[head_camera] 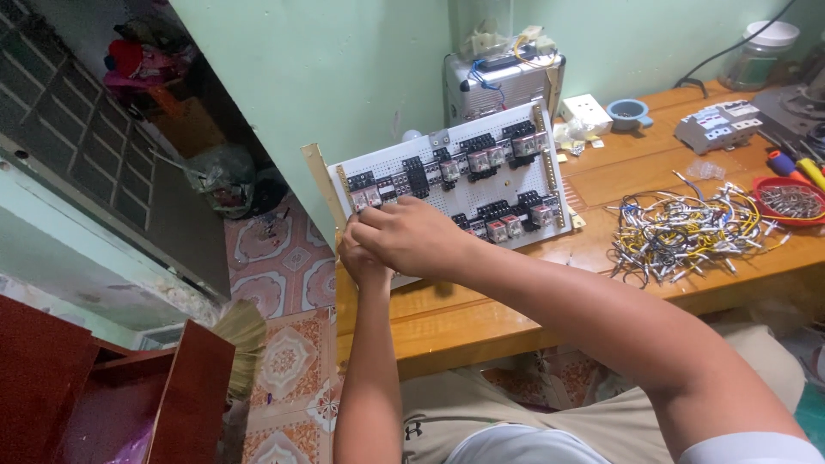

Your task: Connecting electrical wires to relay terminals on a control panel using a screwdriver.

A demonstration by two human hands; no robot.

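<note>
White perforated panel (447, 185) propped tilted on the wooden bench (619, 172), its long axis running left to right, black relays mounted in rows. Both hands are met at its near-left corner. Right hand (412, 236) is laid over left hand (361, 262), fingers curled in a pinch; what is pinched cannot be told. Wire bundle (679, 232) lies well apart, right.

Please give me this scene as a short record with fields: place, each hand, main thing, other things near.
Place: wooden workbench by a green wall
Main thing: white perforated panel, tilted, carrying rows of black relays
Left hand: at the panel's lower left edge, under the right hand
Right hand: fingers at the lower left relays
Nearby: bundle of short wires, red tray
</note>
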